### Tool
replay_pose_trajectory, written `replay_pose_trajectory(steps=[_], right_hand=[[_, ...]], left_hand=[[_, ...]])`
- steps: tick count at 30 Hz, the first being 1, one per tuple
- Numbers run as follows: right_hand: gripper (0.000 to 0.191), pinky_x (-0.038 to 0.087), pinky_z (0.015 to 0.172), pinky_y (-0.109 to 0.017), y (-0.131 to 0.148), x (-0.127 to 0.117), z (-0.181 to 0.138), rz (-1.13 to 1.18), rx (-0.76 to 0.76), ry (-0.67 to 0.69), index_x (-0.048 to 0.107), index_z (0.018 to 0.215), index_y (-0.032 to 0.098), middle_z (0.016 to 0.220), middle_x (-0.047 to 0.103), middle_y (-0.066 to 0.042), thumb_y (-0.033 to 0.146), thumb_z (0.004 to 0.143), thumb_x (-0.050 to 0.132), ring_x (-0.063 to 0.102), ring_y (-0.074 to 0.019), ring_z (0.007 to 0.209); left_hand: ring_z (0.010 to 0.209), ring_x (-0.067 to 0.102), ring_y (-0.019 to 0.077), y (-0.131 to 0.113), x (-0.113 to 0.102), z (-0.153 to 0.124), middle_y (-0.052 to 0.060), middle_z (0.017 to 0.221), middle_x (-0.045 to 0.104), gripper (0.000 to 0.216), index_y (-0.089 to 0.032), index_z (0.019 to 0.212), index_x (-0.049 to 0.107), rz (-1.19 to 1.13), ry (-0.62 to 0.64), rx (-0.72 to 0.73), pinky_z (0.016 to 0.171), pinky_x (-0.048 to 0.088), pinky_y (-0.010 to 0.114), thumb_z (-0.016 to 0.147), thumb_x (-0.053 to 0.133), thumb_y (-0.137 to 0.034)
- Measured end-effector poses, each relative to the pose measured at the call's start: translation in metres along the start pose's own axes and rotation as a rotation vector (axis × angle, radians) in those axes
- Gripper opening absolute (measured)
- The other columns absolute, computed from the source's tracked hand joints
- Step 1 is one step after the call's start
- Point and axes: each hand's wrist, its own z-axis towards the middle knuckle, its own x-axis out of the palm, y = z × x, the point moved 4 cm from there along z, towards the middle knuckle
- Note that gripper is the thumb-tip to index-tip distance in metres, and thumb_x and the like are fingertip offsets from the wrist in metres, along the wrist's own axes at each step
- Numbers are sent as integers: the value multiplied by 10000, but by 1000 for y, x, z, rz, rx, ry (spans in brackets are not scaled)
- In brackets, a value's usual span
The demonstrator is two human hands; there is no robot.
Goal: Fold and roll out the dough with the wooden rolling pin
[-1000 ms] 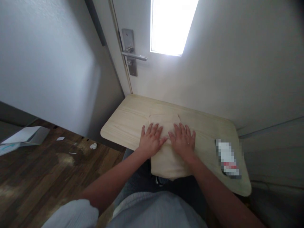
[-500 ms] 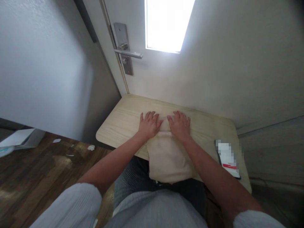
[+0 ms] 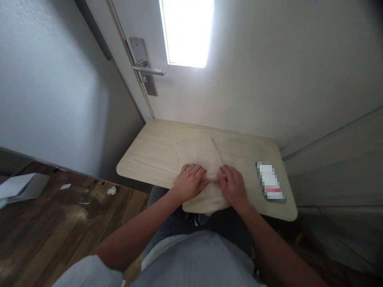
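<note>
A thin beige cloth [image 3: 199,153] lies over the small wooden table, its far part spread flat and its near end hanging at the front edge. Across its middle runs a raised fold between my hands. My left hand [image 3: 190,181] has its fingers curled on the left side of this fold. At the right end of the fold, my right hand [image 3: 233,184] is bent in the same way, thumb facing the left one. Both are closed on the fabric; the parts beneath the fingers are hidden.
The pale wooden table [image 3: 143,147] stands against a door with a metal handle [image 3: 149,71]. A phone [image 3: 271,181], blurred out, rests on the table's right side. Paper scraps [image 3: 111,190] and a white box [image 3: 25,187] lie on the wood floor at left.
Both hands have come back toward my body from the cloth's far part, fingers now curled instead of stretched. More of the cloth lies flat beyond them. The view has shifted slightly.
</note>
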Motion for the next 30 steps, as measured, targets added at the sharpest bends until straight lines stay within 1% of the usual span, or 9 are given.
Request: replay_pose_trajectory(steps=[3, 8, 11, 16, 20, 23, 25, 28, 30], right_hand=[[388, 349, 1065, -447, -3, -7, -6, -21, 19, -44, 637, 1174, 155, 1210, 661, -140, 423, 1005, 412, 523, -268, 1204], [367, 390, 1030, -428, -4, -15, -7, 71, 63, -58, 670, 1083, 175, 1088, 697, -112, 439, 992, 432, 571, -252, 1090], [366, 437, 975, -403, -9, -19, -8, 171, 137, -48, 691, 1049, 180, 1040, 711, -106, 456, 973, 462, 600, -243, 1020], [376, 493, 857, -351, -32, -32, -1, 328, 318, -11, 696, 1044, 198, 1036, 725, -83, 490, 958, 476, 643, -220, 932], [350, 446, 919, -378, -36, -41, 8, 146, 167, 72, 708, 1004, 204, 1034, 727, -79, 475, 954, 492, 617, -245, 990], [337, 390, 970, -413, -27, -39, 6, -59, 127, 45, 694, 1048, 194, 1089, 710, -98, 427, 980, 461, 582, -265, 1053], [339, 348, 1010, -444, -17, -33, 3, -157, 132, 7, 671, 1123, 186, 1159, 688, -114, 402, 994, 442, 549, -281, 1119], [362, 270, 1069, -511, -6, -23, 6, -243, 146, -48, 645, 1195, 186, 1258, 650, -126, 404, 1003, 430, 482, -318, 1217], [375, 232, 1084, -545, -4, -18, 15, -263, 161, -76, 646, 1201, 187, 1285, 637, -134, 412, 1006, 418, 456, -333, 1241]], left_hand=[[1120, 549, 271, -6, 4, -4, 96, 1177, 641, 446, -201, 1250, 575, 19, 6, -64, 992, 379, 443, 897, 628, -468], [1029, 573, 256, 5, 1, -15, 63, 1061, 658, 219, -229, 1062, 648, 74, 79, -100, 907, 403, 427, 936, 585, -397], [1027, 570, 252, 2, -3, -11, 56, 1073, 658, 208, -239, 1085, 643, 71, 87, -61, 896, 406, 420, 941, 587, -378], [1027, 571, 254, -14, -4, 11, 60, 1075, 654, 221, -243, 1107, 635, 49, 103, -6, 877, 425, 411, 937, 595, -379], [1016, 576, 256, -26, 5, 26, 59, 1053, 652, 200, -255, 1079, 647, 53, 112, -5, 849, 442, 406, 928, 606, -380], [1043, 574, 264, -34, 15, 30, 68, 1071, 653, 225, -262, 1090, 656, 53, 103, -4, 883, 442, 419, 919, 614, -403], [1113, 560, 276, -34, 19, 29, 84, 1159, 644, 318, -257, 1178, 633, 62, 53, -36, 960, 422, 450, 937, 573, -457], [1301, 462, 302, -27, 22, 28, 107, 1376, 568, 461, -249, 1346, 541, 112, -47, -108, 1124, 284, 544, 982, 451, -518], [1379, 392, 311, -20, 24, 32, 101, 1459, 517, 484, -259, 1386, 509, 148, -66, -131, 1168, 198, 585, 1000, 391, -527]])
